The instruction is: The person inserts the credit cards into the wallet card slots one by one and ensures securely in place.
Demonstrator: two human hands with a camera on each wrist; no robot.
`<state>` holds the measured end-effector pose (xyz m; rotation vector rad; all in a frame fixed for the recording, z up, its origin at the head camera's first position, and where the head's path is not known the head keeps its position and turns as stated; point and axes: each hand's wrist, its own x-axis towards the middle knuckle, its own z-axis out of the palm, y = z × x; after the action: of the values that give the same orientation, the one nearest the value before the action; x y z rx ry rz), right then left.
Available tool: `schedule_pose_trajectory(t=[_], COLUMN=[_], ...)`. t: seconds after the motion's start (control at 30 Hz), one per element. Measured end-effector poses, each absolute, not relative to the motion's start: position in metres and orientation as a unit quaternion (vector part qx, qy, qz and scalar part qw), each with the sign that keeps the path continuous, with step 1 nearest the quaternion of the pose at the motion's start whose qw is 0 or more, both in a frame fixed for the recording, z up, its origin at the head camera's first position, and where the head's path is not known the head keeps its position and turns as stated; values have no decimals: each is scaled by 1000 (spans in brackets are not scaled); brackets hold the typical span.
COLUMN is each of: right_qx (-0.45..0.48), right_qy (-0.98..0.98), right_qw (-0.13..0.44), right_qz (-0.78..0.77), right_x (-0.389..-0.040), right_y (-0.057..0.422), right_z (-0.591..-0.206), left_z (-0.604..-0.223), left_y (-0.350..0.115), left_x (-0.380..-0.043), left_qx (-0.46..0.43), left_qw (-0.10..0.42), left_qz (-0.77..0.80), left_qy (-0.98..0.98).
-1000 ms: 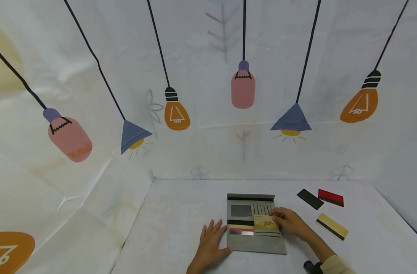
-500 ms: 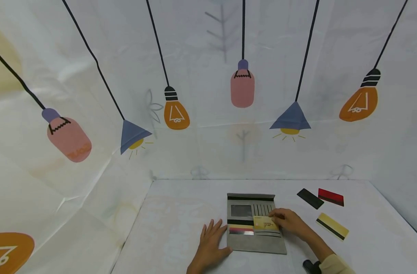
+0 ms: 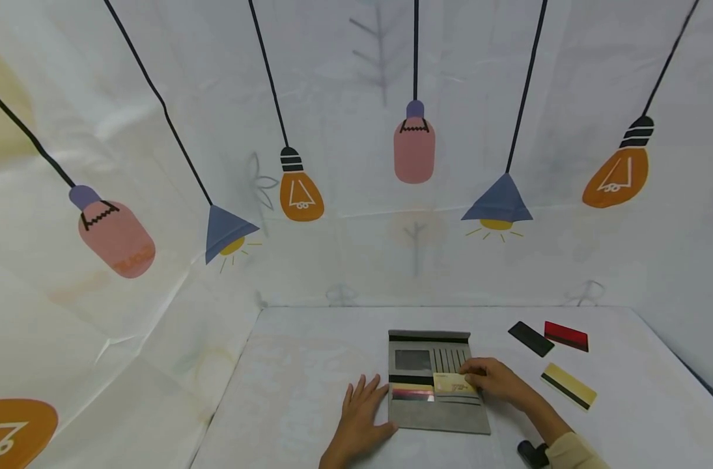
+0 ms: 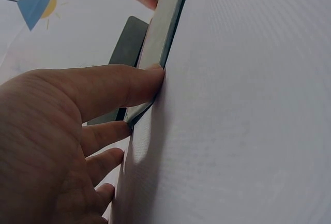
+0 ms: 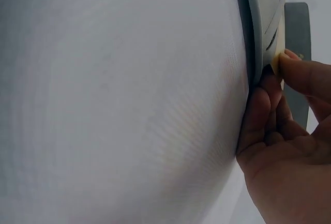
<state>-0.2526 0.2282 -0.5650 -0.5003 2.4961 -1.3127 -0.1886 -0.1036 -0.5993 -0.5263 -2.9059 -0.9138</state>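
A grey card wallet (image 3: pixel 438 418) lies unfolded on the white table, with a dark window and slits in its upper half. In the head view my right hand (image 3: pixel 499 382) pinches a gold bank card (image 3: pixel 448 382) by its right end; the card's lower edge sits at a pocket on the wallet's right side. The right wrist view shows the thumb (image 5: pixel 305 76) on the card, with fingers curled at the wallet's edge. My left hand (image 3: pixel 362 415) rests at the wallet's left side, fingers spread, its thumb (image 4: pixel 139 83) on the corner. Several cards (image 3: pixel 413 393) show in the left pockets.
To the right lie a black card (image 3: pixel 531 339), a red card (image 3: pixel 566 336) and a yellow card with a black stripe (image 3: pixel 569 386). A small black object (image 3: pixel 532 454) is beside the right sleeve (image 3: pixel 574 453). A wall sheet printed with lamps stands behind the table.
The gold card has slid slightly down toward the pocket, with the right hand moving down a little along with it. The left hand and the wallet have stayed in place.
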Motion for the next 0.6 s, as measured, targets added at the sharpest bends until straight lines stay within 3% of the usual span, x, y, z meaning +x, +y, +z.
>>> schedule_pose_trajectory(t=[0.6], right_qx=[-182], right_qy=[861], right_qw=[158], right_qz=[-448], right_x=[-258], right_y=[228], right_z=[-560], left_z=[-597], left_y=[-100], left_x=[-189], left_qx=[-172], left_qw=[35], left_qz=[-284], left_qy=[-942])
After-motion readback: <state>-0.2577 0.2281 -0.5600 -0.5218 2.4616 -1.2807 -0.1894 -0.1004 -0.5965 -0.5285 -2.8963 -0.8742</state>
